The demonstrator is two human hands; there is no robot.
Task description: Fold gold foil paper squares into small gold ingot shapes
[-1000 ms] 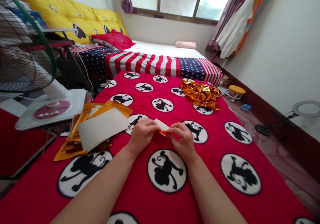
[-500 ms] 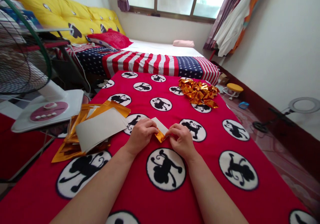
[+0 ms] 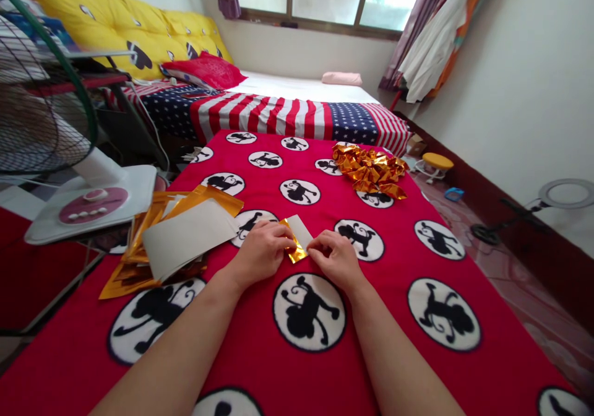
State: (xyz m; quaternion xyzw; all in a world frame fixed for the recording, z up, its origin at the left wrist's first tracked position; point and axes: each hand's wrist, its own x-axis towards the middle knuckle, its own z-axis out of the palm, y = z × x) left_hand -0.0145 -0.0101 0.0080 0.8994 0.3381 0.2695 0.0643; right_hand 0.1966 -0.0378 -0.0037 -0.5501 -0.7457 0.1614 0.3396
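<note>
A small folded piece of gold foil paper (image 3: 297, 242), white on its back, lies on the red blanket (image 3: 394, 342) between my two hands. My left hand (image 3: 262, 252) is curled, its fingers pinching the paper's left side. My right hand (image 3: 336, 258) is also curled, fingertips pinching the paper's right edge. Both hands rest low on the blanket, close together.
A stack of gold and white sheets (image 3: 176, 236) lies to the left. A pile of folded gold pieces (image 3: 371, 171) sits far right on the blanket. A standing fan's base (image 3: 93, 202) stands at the left edge, a bed (image 3: 288, 103) lies beyond, and floor with a ring light (image 3: 566, 196) is to the right.
The paper has been folded further: more gold face shows on the left, and the piece lies flatter on the blanket. Both hands stayed in nearly the same place.
</note>
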